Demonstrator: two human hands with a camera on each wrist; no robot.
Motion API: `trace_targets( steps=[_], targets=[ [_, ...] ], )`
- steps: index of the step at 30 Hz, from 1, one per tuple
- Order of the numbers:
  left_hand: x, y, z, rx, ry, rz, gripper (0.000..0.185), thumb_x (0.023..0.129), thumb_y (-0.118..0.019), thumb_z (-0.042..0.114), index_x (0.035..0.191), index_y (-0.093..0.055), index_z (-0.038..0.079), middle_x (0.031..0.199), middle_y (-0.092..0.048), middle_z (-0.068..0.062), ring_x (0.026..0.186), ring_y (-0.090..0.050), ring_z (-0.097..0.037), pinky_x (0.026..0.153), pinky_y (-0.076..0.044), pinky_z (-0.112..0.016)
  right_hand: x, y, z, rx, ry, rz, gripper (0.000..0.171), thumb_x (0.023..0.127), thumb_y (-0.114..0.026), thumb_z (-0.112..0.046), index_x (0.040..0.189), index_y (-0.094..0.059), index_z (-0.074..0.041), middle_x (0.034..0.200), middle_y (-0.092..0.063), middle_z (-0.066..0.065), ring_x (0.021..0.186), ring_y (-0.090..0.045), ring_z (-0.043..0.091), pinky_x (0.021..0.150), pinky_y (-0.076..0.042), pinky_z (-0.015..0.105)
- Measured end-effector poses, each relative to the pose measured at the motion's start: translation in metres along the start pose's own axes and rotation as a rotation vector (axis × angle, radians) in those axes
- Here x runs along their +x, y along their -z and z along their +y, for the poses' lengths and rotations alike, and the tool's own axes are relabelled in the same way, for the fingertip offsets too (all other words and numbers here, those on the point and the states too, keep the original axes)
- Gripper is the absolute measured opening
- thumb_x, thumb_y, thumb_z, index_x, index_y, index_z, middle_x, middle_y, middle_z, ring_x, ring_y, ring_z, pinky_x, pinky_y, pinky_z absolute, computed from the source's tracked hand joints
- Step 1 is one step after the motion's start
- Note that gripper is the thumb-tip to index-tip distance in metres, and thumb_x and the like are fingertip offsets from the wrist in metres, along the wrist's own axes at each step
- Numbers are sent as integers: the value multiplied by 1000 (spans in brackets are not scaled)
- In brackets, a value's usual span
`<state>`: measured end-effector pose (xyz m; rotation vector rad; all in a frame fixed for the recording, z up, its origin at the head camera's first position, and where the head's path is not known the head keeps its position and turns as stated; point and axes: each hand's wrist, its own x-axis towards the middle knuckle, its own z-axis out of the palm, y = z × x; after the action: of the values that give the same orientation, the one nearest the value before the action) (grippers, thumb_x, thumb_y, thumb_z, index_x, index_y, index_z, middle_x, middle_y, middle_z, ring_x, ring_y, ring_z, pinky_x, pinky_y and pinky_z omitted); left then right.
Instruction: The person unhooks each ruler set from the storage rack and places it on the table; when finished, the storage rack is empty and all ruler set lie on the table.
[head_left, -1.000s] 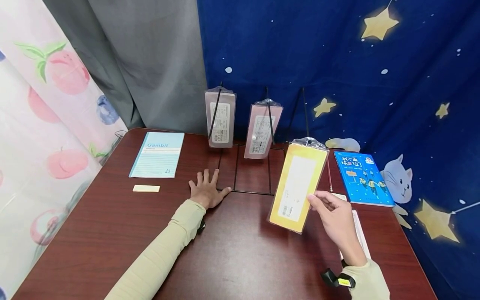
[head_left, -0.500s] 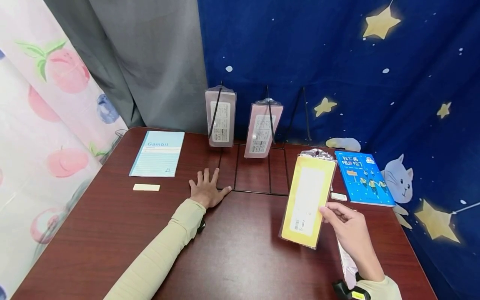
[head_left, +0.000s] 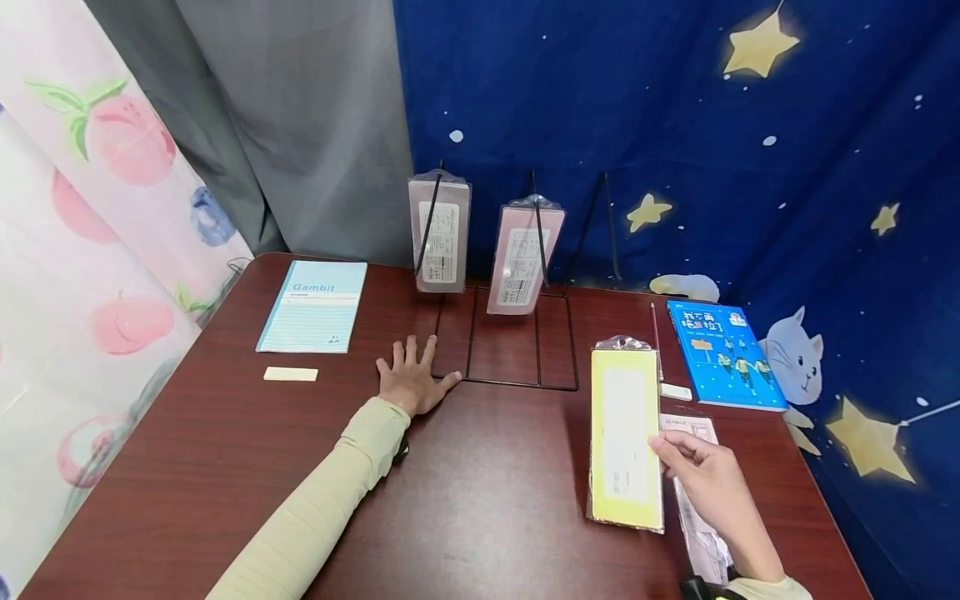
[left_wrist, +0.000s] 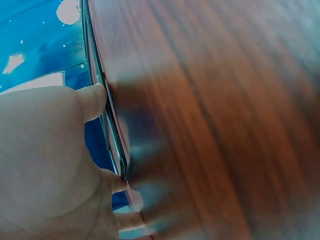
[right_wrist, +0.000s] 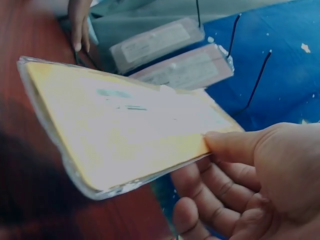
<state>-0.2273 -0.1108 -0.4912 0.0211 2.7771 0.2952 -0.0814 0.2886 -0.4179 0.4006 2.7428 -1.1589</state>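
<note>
The right hand (head_left: 705, 479) pinches the yellow packet (head_left: 625, 440) by its edge; the left hand (head_left: 412, 379) lies flat, well apart.

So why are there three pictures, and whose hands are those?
They are one person's two hands, filmed by three small cameras at once. The big picture comes from a camera on the person's head, looking down at a brown table. The other two come from cameras strapped to each wrist, so they look very close and a bit blurry.

The left hand lies flat on the table, fingers spread, touching a black wire rack. Two pink packets hang on that rack. The right hand pinches a yellow packet by its edge; the right wrist camera shows the thumb on top of it.

Also on the table: a light blue notebook, a small cream eraser, and a blue picture book.
</note>
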Motion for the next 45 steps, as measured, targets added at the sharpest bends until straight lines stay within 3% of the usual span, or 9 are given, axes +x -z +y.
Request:
trace_targets(
  steps=[6,18,27,32,36,40,45],
  targets=[
    [-2,2,3,-9,2,-8,91,102,-36,73,169,-3,21,174,-4,-21,162,-4,-45,122,-13,-72,-3,-3,15,24,-63,-40,48,99,-68,-45,126,-73,-4,80,-70,0,73,-58,15,51,-41,26],
    [2,-1,-1,-2,-3,9,91,102,-35,73,169,-4,20,174,-5,-22,161,-5,-45,122,-14,-73,-5,-7,37,42,-124,-72,46,99,-69,-43,121,-74,-3,73,-62,-3,65,-52,8,54,-43,24],
    [2,-1,-1,-5,-6,9,91,101,-35,74,169,-4,21,174,-6,-22,161,-6,-45,122,-14,-73,-3,-14,44,-55,-125,-60,41,100,-69,-39,116,-77,-3,70,-65,-3,69,-54,6,65,-41,23],
    [1,-1,-1,-8,-5,6,92,101,-34,74,169,-3,21,174,-6,-21,162,-5,-45,122,-14,-72,-3,-15,47,-123,-113,-40,38,100,-69,-34,117,-77,-1,81,-73,0,72,-56,10,63,-43,24],
    [-1,1,0,-9,0,6,92,101,-35,74,169,-4,20,174,-5,-21,161,-5,-45,122,-14,-73,-3,-14,48,-174,-86,-20,36,100,-69,-33,115,-79,-2,98,-79,10,85,-59,15,70,-46,25],
    [-3,3,2,-15,2,3,92,101,-36,73,169,-4,20,174,-5,-21,162,-5,-45,122,-13,-72,-2,-14,49,-202,-61,-9,35,99,-69,-33,113,-80,-3,113,-78,18,101,-67,27,84,-53,38],
    [-2,2,2,-17,1,5,92,101,-37,72,169,-4,20,174,-5,-22,162,-5,-45,122,-13,-72,-1,-14,51,-239,-58,-3,35,99,-69,-34,113,-80,-4,119,-75,23,107,-69,35,88,-54,51]
  ],
)
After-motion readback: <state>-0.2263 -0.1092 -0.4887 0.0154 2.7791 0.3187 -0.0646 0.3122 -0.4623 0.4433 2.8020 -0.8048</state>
